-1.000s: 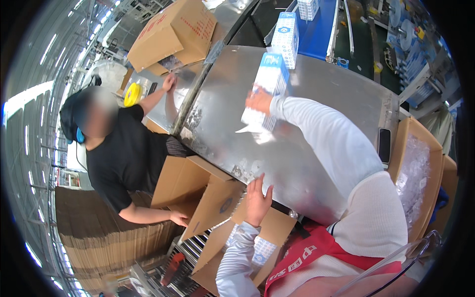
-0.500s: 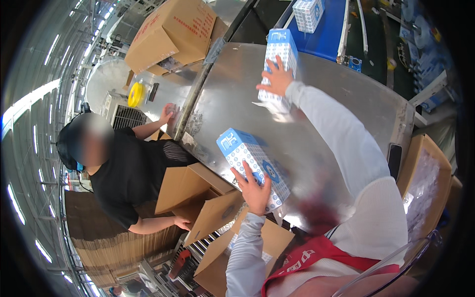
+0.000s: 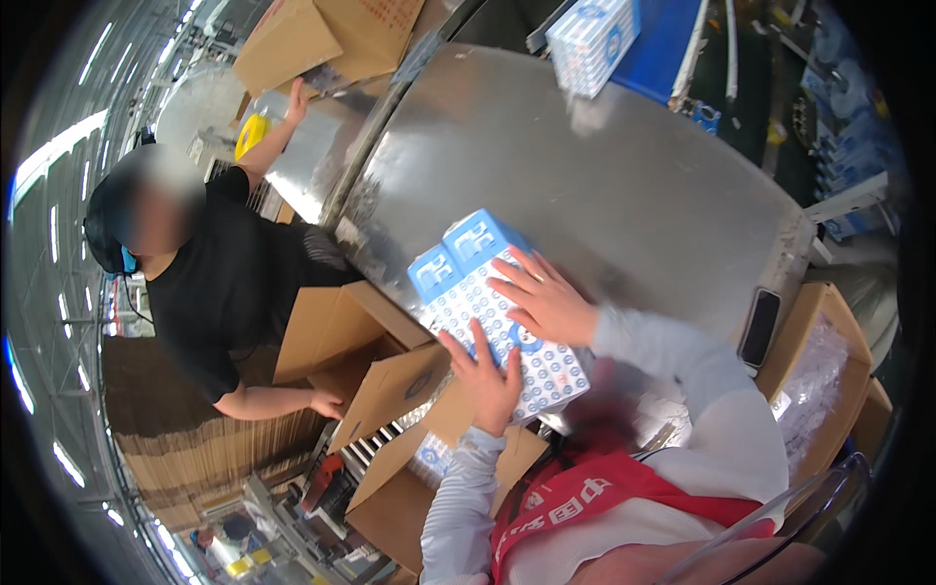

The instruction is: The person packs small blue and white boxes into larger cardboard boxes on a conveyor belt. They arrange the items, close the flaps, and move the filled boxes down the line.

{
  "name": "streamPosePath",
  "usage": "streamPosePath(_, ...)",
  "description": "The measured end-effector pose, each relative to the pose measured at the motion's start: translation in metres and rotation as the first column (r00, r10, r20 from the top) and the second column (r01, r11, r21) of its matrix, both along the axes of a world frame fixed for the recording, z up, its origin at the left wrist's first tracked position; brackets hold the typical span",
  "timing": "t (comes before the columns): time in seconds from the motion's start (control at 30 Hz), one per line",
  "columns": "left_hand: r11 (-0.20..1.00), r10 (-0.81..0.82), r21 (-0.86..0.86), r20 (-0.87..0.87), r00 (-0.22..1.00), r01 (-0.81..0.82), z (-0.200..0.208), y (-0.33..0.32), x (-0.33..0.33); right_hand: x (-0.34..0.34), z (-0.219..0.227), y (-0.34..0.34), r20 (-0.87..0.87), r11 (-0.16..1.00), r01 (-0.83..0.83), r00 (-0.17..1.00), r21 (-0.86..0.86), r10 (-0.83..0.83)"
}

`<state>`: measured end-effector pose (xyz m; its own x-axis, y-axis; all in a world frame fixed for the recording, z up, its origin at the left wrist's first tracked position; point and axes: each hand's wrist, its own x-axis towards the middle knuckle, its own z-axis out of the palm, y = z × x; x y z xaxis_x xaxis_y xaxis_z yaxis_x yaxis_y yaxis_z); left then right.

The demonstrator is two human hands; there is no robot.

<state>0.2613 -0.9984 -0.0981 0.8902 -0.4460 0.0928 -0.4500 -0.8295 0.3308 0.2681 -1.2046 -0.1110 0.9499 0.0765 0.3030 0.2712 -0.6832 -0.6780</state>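
Observation:
Two long blue-and-white patterned cartons lie side by side on the metal table, near its front left edge. My left hand rests with spread fingers on the lower part of the left carton. Across the upper part of the right carton lies my right hand, fingers stretched out and apart. The two cartons touch along their long sides, their blue ends pointing away from me.
An open cardboard box stands left of the table, beside a co-worker whose hand touches it. Another open box sits nearer me. More blue-and-white cartons are by the blue conveyor. A phone lies at right.
My right hand has brought its carton from the table's far side against the left one. More cartons have come down the conveyor to the table. The co-worker's far hand has moved up to the far box.

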Motion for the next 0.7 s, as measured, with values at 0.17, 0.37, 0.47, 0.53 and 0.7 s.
streamPosePath(0.17,0.998,-0.029,-0.052,-0.056,0.998,0.026,0.006,-0.011,0.001,0.166,-0.012,-0.105,0.157,0.694,0.414,0.901,-0.589,-0.404)
streamPosePath(0.37,0.991,-0.024,-0.131,-0.076,0.997,0.014,0.009,-0.012,0.014,0.187,-0.002,-0.268,-0.241,0.727,0.511,0.716,-0.459,-0.656)
streamPosePath(0.47,0.918,0.150,-0.341,-0.179,0.972,-0.204,0.000,-0.010,0.021,0.163,0.002,-0.233,-0.123,0.796,0.481,0.824,-0.367,-0.554)
streamPosePath(0.53,0.870,0.241,-0.293,-0.450,0.860,-0.397,0.019,-0.015,0.022,0.085,-0.023,-0.163,0.066,0.928,0.138,0.990,-0.345,-0.123)
streamPosePath(0.7,0.927,0.105,-0.290,-0.405,0.908,-0.236,0.006,0.004,-0.016,-0.133,0.001,-0.024,-0.060,0.790,0.312,0.942,0.527,-0.331)
